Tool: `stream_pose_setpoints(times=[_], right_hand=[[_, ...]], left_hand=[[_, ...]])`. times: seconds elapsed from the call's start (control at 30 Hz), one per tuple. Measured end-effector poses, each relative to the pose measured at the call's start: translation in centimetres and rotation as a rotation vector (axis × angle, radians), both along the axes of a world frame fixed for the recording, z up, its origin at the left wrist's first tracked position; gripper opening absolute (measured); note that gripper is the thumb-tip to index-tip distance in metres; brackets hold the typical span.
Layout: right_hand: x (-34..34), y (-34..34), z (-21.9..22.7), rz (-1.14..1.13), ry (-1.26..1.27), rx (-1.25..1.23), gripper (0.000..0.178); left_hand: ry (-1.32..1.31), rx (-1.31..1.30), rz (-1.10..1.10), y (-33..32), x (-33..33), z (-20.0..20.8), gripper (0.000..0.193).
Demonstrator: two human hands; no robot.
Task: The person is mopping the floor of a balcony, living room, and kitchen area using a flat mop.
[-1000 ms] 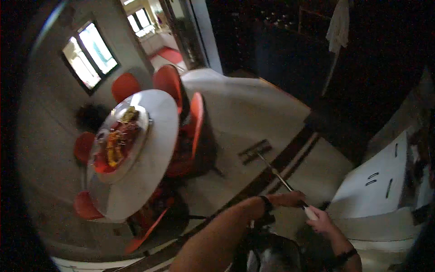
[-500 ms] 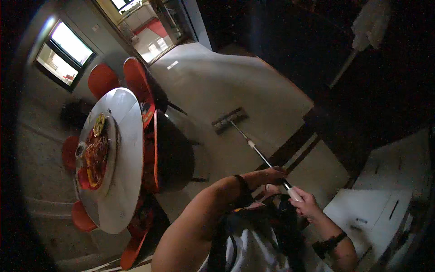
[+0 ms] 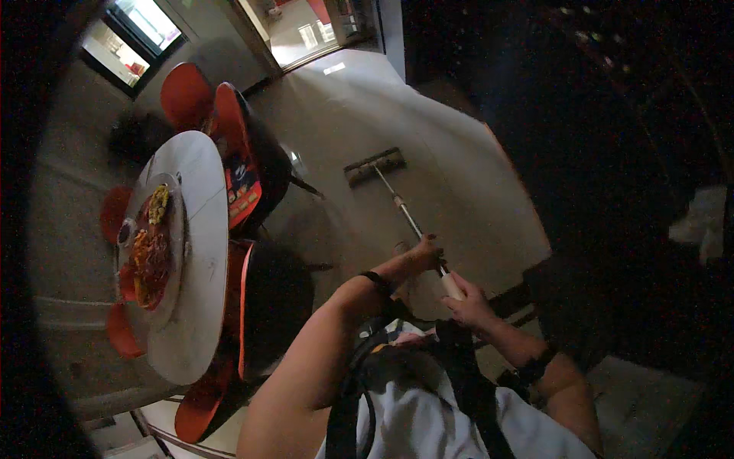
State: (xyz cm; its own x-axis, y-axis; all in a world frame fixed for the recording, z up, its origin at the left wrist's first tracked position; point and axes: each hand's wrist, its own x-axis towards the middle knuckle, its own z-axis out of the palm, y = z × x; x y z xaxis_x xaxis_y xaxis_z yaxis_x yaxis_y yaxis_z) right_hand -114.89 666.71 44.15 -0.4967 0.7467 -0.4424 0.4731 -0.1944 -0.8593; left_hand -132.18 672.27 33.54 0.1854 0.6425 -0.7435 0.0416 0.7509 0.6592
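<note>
A flat mop (image 3: 409, 215) slants away from me, its wide rectangular head (image 3: 375, 166) resting on the pale tiled floor (image 3: 451, 199). My left hand (image 3: 425, 253) is wrapped round the dark part of the pole, farther up toward the head. Close below it, my right hand (image 3: 469, 302) grips the white end of the handle. Both hands are closed, and the palms are hidden. A dark band circles each wrist.
On the left stands an oval white table (image 3: 202, 252) with a round turntable carrying red and yellow decorations. Red-and-black chairs (image 3: 279, 306) surround it, one close to my left arm. A bright doorway (image 3: 302, 34) opens at the far end. The right side is very dark.
I have moved forward over the floor and my view has turned, so the chairs and doorway sit differently. The mop head has moved along with me; both hands keep their hold on the pole.
</note>
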Motion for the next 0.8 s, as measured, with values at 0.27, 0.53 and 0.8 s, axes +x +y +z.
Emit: stream_pose_setpoints(times=[0.27,0.53,0.8], right_hand=[[-9.3,21.4,5.9,-0.026,-0.106,-0.501,0.040],[-20.4,37.3,10.9,-0.098,0.073,-0.766,0.024],[-36.0,54.3,12.7,-0.234,0.214,-0.986,0.020]], left_hand=[[0.268,0.418,-0.469,18.6,-9.9,-1.3,0.019],[0.905,0.941,-1.074,34.5,-21.6,4.4,0.017],[0.667,0.565,-0.575,49.3,-38.0,2.1,0.024]])
